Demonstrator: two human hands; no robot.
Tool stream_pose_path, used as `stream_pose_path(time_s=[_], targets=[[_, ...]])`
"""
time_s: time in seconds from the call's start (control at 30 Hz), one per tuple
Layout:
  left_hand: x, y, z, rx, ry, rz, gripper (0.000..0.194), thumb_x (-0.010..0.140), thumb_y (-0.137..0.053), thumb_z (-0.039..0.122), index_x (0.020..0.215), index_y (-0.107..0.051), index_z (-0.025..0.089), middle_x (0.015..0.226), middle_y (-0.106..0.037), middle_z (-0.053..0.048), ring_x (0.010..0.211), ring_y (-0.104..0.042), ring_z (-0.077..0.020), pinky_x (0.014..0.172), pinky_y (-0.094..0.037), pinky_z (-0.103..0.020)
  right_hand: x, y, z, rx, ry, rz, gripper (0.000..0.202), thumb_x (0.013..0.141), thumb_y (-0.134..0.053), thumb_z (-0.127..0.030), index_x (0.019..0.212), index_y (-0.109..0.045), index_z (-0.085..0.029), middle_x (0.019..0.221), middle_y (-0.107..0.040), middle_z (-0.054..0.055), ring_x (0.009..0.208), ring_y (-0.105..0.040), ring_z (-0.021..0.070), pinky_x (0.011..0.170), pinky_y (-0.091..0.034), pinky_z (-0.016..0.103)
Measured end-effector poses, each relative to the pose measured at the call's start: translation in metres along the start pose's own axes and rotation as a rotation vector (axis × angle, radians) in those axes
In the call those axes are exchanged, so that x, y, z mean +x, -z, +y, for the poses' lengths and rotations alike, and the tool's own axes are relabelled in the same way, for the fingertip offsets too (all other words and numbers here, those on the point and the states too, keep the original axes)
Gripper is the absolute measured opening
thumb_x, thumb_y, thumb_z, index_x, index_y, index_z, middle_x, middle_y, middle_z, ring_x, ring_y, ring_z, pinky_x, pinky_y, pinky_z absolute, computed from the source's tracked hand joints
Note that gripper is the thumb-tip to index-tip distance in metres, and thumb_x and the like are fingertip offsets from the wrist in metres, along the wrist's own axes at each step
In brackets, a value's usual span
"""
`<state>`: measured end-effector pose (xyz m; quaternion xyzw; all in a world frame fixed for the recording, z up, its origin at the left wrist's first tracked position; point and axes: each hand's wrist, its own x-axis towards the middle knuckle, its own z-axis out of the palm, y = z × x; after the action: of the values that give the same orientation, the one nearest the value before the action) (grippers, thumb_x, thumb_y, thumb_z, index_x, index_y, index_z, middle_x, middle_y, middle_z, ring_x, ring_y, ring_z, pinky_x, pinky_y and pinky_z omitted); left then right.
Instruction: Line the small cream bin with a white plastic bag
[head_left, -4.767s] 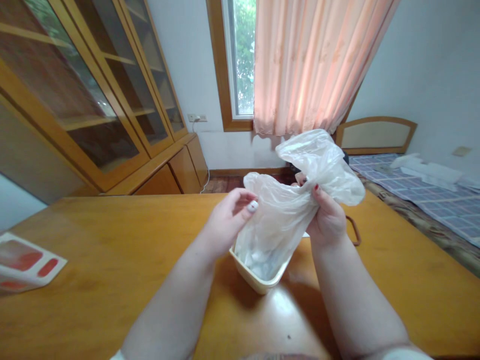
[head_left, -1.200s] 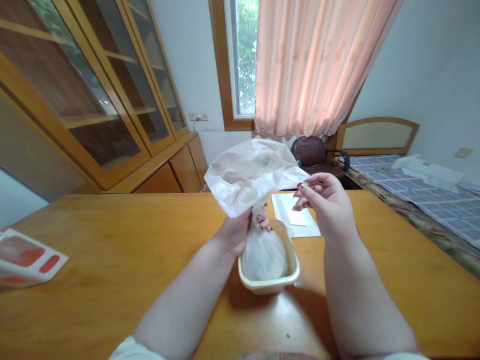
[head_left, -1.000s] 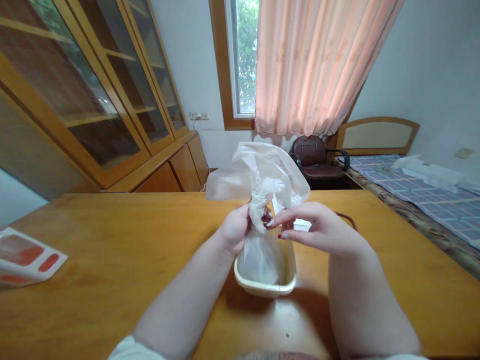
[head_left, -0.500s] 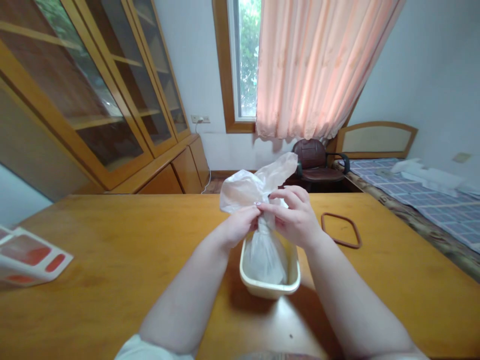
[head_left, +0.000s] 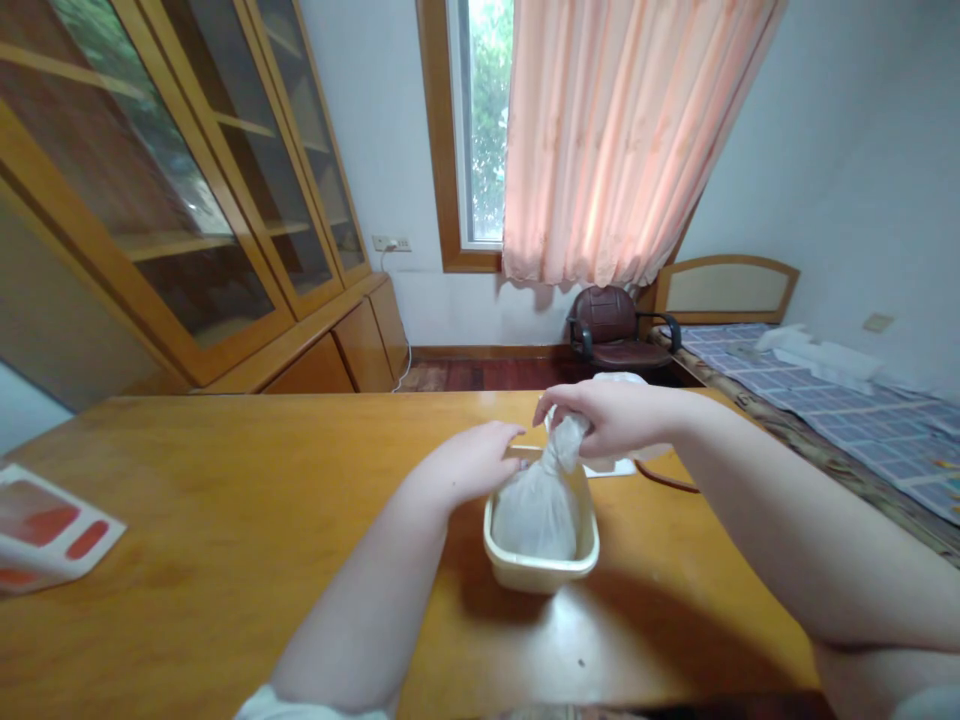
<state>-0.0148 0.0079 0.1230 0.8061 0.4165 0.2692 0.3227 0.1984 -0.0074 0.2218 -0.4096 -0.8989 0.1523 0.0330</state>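
Observation:
A whitish, translucent plastic bag (head_left: 536, 510) sits with its full lower part inside a cream rectangular container (head_left: 540, 572). My right hand (head_left: 600, 412) is closed around the twisted neck of the bag, and the loose top of the bag shows behind and right of that hand. At the container's left rim is my left hand (head_left: 480, 460), its fingers apart and its fingertips near the bag's side; it grips nothing. What the bag contains cannot be made out.
The container stands on a wooden table (head_left: 300, 540). A brown ring-shaped frame (head_left: 667, 480) lies partly hidden under my right arm. At the far left is a white and red object (head_left: 56, 530). Beyond the table are a chair (head_left: 607, 325) and a bed (head_left: 840, 390).
My left hand has let go of the bag's neck and lowered to the container's left side. My right hand has pulled the neck and top of the bag over to the right.

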Motion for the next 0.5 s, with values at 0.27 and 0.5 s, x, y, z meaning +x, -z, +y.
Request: stream_pose_path(time_s=[0.27, 0.5], targets=[[-0.001, 0.0, 0.005, -0.04, 0.027, 0.056, 0.008, 0.072, -0.064, 0.022, 0.071, -0.072, 0.022, 0.079, -0.072, -0.009, 0.089, -0.065, -0.029, 0.088, -0.043, -0.037, -0.009, -0.005, 0.024, 0.533, -0.294, -0.282, 0.015, 0.066, -0.059, -0.028, 0.064, -0.067, -0.016, 0.056, -0.062, 0.0, 0.049, -0.051, 0.0119, 0.047, -0.038, 0.023], [-0.017, -0.007, 0.04, -0.34, -0.106, -0.053, 0.078, 0.069, -0.076, 0.034, 0.14, -0.046, 0.023, 0.139, -0.053, -0.014, 0.124, -0.052, -0.0333, 0.103, -0.039, -0.044, -0.013, -0.027, 0.023, 1.172, -0.413, -0.041, 0.017, 0.063, -0.062, -0.031, 0.054, -0.061, -0.016, 0.047, -0.056, 0.0, 0.043, -0.047, 0.0105, 0.045, -0.04, 0.022]])
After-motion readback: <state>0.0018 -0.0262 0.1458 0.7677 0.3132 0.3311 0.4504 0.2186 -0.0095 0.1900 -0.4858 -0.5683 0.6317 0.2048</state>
